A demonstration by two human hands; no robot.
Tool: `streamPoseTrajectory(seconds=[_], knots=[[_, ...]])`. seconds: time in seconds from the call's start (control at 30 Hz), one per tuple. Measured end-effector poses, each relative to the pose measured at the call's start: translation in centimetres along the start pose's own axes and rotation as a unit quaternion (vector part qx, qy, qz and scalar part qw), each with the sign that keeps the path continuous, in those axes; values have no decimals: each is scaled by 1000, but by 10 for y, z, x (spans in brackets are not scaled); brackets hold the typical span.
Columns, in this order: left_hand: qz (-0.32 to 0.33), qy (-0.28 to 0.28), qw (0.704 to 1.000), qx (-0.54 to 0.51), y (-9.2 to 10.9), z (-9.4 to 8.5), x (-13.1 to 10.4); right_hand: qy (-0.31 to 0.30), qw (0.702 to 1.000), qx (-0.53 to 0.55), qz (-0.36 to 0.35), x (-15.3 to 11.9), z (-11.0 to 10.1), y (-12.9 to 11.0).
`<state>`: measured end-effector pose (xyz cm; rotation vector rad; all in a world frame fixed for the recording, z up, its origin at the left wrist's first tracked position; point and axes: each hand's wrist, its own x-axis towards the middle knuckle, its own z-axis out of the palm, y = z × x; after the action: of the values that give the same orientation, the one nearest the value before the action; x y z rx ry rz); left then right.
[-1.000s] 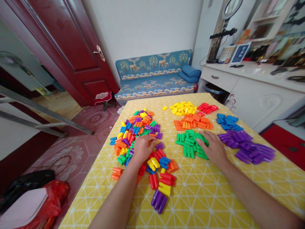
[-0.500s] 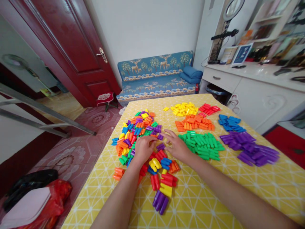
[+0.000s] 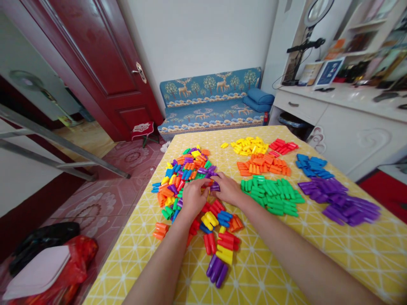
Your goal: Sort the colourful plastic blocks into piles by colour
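Observation:
A mixed heap of plastic building blocks (image 3: 173,180), each with rounded finger-like prongs, covers the left middle of the table. My left hand (image 3: 193,197) rests at its right edge, fingers curled inward; whatever is at the fingertips is mostly hidden. Facing it, my right hand (image 3: 226,189) has its fingers closed around a purple block (image 3: 215,186), and the fingertips of both hands nearly meet. Nearer to me lie loose blocks, among them a yellow block (image 3: 210,220), a red block (image 3: 210,243) and a purple block (image 3: 217,270).
Blocks grouped by colour lie to the right: green pile (image 3: 273,195), orange pile (image 3: 263,165), yellow pile (image 3: 249,146), red pile (image 3: 282,146), blue pile (image 3: 313,166), purple pile (image 3: 340,201). Beyond the patterned tablecloth (image 3: 263,271) stand a blue sofa (image 3: 210,108) and a white dresser (image 3: 352,127).
My right hand has moved left and its spread fingers have closed on the purple block beside my left hand. The whole view has shifted slightly.

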<state>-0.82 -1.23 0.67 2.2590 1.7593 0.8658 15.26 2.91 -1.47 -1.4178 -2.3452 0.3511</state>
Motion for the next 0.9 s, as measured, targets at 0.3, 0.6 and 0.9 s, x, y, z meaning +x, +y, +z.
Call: streamPoseTrajectory(seconds=[0.3, 0.6, 0.9], knots=[[24, -3, 999, 36, 1, -2, -1, 129, 954, 269, -15, -25, 10, -3], [65, -70, 994, 50, 5, -4, -2, 121, 924, 357, -61, -27, 12, -9], [33, -53, 995, 79, 4, -2, -2, 237, 925, 297, -4, -19, 22, 2]])
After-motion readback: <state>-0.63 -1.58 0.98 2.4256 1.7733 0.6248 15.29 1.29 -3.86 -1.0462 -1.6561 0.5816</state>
